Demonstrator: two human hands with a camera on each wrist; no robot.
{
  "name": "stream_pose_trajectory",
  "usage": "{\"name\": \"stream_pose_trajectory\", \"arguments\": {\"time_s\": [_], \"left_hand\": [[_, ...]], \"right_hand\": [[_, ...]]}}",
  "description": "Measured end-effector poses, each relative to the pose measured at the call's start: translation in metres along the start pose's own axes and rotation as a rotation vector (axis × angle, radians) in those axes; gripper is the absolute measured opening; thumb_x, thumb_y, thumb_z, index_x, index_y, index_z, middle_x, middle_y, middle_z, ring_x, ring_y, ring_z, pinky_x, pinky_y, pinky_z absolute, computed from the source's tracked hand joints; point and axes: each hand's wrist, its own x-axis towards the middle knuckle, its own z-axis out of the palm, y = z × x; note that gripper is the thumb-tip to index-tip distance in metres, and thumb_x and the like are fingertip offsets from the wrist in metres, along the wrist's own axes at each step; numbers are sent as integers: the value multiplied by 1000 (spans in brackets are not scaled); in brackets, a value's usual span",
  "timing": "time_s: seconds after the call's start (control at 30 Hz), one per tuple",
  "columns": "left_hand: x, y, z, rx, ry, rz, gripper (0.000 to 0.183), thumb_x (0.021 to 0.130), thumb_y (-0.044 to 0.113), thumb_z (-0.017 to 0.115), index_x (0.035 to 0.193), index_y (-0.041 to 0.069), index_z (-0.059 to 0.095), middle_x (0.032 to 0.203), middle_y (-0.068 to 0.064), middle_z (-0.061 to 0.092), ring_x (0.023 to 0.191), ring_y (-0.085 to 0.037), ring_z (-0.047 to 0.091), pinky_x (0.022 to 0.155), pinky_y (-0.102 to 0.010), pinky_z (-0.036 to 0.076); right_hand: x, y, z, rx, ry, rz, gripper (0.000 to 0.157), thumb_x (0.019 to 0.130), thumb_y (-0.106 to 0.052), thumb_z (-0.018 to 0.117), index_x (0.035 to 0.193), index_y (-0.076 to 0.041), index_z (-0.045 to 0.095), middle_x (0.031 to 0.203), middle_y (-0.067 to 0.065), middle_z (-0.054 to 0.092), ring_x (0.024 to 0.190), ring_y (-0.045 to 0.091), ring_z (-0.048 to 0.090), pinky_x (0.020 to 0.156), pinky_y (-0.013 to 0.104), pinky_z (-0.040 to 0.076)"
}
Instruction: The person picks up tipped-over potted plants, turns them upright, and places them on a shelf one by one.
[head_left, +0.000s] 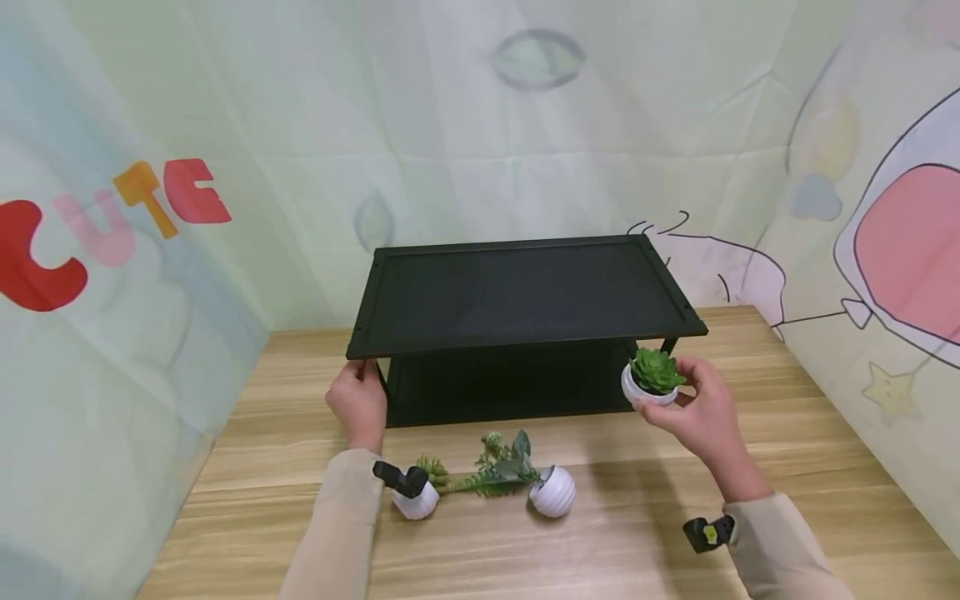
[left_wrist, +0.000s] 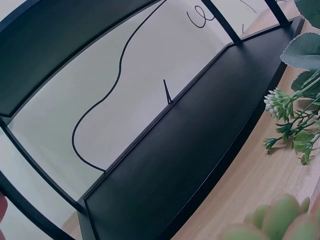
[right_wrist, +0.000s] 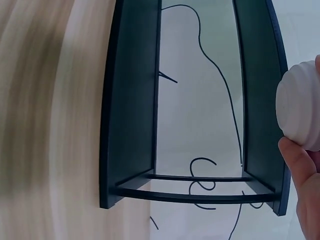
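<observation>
A black two-tier shelf (head_left: 525,296) stands on the table, its lower board (left_wrist: 170,155) and slim side posts showing in the left wrist view. At its front left corner my left hand (head_left: 358,407) grips the shelf just under the top board; part of the fingers is hidden there. In my right hand (head_left: 701,417) is a green succulent (head_left: 657,371) in a small white pot (right_wrist: 297,107), pinched by thumb and fingers. The pot is held up at the shelf's front right corner, overlapping it in the head view.
In front of the shelf, two potted plants lie on the wooden table (head_left: 615,550): one white pot (head_left: 553,492) with leafy stems (head_left: 502,471), and another white pot (head_left: 417,503) with a succulent, partly behind the left wrist camera. A printed cloth (head_left: 450,125) hangs behind.
</observation>
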Motion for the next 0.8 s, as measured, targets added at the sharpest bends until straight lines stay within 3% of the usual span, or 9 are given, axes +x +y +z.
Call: {"name": "stream_pose_trajectory", "arguments": {"time_s": [0.53,0.8], "left_hand": [[0,-2,1,-17,13,0,17,89,11,60,86,-2,71,86,-19,70,78,-34,64,71,-46,47],[0,-2,0,-1,0,5,18,89,12,60,87,-2,70,87,-19,70,79,-35,64,72,-47,47]], "right_hand": [[24,-11,-7,-20,5,-43,54,62,-7,81,107,5,52,97,14,56,84,3,46,66,5,44],[35,-20,-11,-30,-16,-29,56,65,-10,80,109,7,51,100,17,54,86,17,49,65,4,42]]}}
